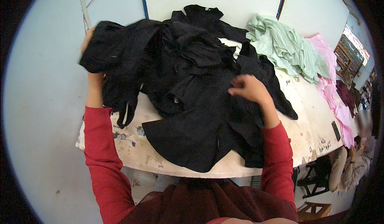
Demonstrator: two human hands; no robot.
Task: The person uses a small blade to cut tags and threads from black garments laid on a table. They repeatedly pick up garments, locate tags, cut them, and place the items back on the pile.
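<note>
A large heap of black garments [188, 132] lies crumpled across the table in front of me. On the left, my left hand [87, 40] grips one black garment [120, 44] and lifts it above the table's left edge; the cloth covers most of its fingers. A narrow strap or loop of black cloth dangles below it. My right hand [251, 89] hovers over the right side of the heap, palm turned inward. Its fingers are curved and slightly blurred, with the thumb apart from them and no cloth seen between.
The pale, stained table [132, 154] has a curved-looking front edge. Light green cloth [284, 44] and pink cloth [336, 96] lie at the right, with a small dark object [335, 131] nearby. A white wall stands behind. Another person [356, 164] sits at the far right.
</note>
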